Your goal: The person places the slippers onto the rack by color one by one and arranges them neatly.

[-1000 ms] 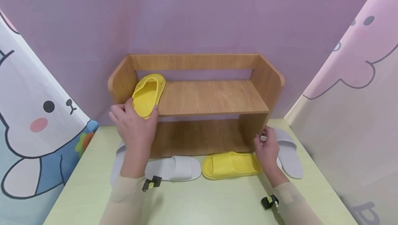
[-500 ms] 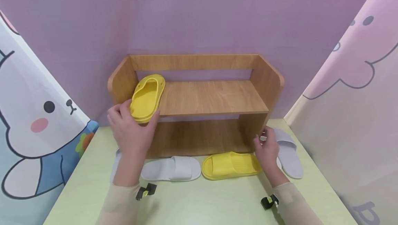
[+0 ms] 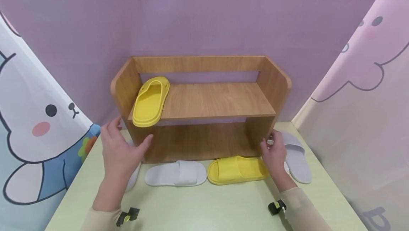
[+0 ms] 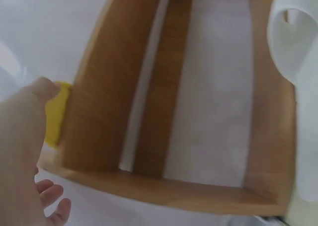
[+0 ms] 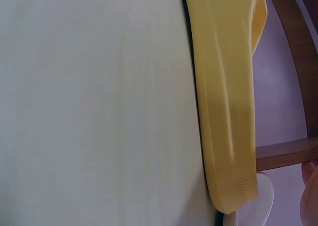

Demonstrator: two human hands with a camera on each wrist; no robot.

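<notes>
A yellow slipper (image 3: 148, 105) lies at the left end of the top shelf of a small wooden shoe rack (image 3: 217, 98), its near end jutting past the shelf edge. Just below and in front of it is my left hand (image 3: 119, 153), thumb and fingers spread, holding nothing. In the left wrist view a sliver of the yellow slipper (image 4: 57, 114) shows beyond the thumb. My right hand (image 3: 275, 153) grips the front edge of the rack's right side panel, fingers partly hidden. Next to its wrist, a second yellow slipper (image 3: 236, 170) lies on the table.
A white slipper (image 3: 175, 173) lies before the rack, left of the yellow one. Grey slippers stand at both sides: one at right (image 3: 298, 163), another at left (image 3: 133, 177) mostly behind my left hand. Purple cloth (image 3: 204, 14) hangs behind.
My left hand has let go of the yellow slipper and drawn back down and left. The slipper slid slightly toward me before the release. My right hand stays put.
</notes>
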